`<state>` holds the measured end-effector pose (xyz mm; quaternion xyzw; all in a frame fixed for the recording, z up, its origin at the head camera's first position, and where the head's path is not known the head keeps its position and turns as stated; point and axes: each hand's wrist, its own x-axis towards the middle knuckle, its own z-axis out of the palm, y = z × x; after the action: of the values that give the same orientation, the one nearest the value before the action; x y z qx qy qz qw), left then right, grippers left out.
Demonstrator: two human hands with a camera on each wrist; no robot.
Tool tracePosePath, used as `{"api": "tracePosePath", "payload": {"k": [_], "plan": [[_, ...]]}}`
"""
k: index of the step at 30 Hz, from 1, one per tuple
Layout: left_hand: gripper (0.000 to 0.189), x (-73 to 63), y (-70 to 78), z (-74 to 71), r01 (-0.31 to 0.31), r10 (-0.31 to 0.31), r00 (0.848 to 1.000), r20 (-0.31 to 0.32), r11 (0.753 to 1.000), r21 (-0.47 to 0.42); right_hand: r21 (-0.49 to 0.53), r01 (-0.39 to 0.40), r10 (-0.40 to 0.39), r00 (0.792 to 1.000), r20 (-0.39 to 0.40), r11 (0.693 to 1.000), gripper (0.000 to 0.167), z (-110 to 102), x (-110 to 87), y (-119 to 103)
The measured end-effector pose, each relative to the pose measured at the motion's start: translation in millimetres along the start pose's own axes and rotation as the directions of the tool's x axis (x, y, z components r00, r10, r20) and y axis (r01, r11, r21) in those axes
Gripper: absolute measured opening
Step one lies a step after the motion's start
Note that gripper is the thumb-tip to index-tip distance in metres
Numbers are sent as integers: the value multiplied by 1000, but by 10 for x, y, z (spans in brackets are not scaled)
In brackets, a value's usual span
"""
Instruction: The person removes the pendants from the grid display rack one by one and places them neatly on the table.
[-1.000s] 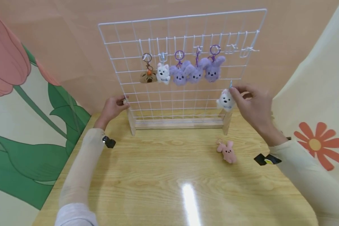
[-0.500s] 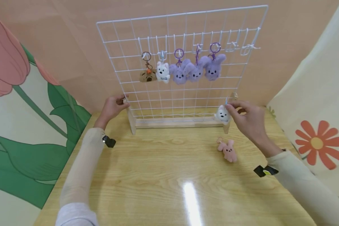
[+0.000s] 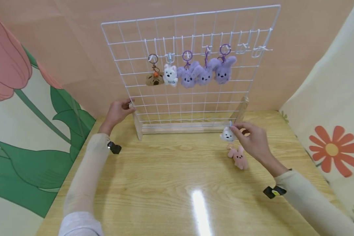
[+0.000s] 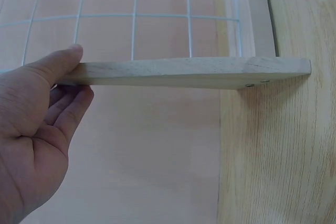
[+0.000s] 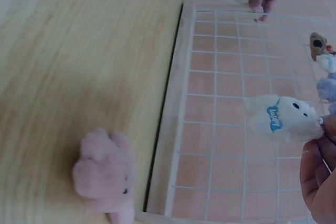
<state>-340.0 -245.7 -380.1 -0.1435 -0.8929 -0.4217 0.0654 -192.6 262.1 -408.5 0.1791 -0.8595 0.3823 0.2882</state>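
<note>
R hand [image 3: 253,139] lower, w/ white plush [image 3: 227,134], nr pink plush [image 3: 240,159]

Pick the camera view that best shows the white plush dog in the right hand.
Right wrist: the white plush dog appears largest, its blue tag plain. The head view shows it smaller; the left wrist view lacks it.

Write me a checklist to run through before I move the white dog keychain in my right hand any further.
1. Right hand pinching the white dog keychain at its top: ok.
2. Left hand gripping the wooden side post: ok.
3. Five hung keychains on hooks: ok.
4. Free hook near the rack's right end: ok.
5. Pink bunny keychain hung: not ok, lying on the table.
6. White keychain's clasp closed: cannot tell.
</note>
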Motion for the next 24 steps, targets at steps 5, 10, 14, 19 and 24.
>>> {"api": "tracePosePath", "payload": {"k": [5, 10, 14, 19, 24], "plan": [[44, -4, 5, 3, 9, -9, 1000, -3, 1000, -2, 5, -1, 1, 999, 49, 1000, 6, 24, -124, 38], [44, 3, -10, 3, 6, -6, 1000, -8, 1000, 3, -9, -14, 15, 994, 106, 1000, 6, 28, -249, 42], [46, 0, -18, -2, 16, -16, 1000, 3, 1000, 0, -18, -21, 24, 989, 147, 1000, 7, 43, -360, 70], [46, -2, -13, -4, 26, -26, 1000, 13, 1000, -3, -20, -27, 30, 981, 189, 999, 8, 68, -493, 127], [45, -7, 11, -7, 25, -25, 1000, 7, 1000, -1, 10, -67, 62, 969, 240, 998, 7, 94, -603, 160]]}}
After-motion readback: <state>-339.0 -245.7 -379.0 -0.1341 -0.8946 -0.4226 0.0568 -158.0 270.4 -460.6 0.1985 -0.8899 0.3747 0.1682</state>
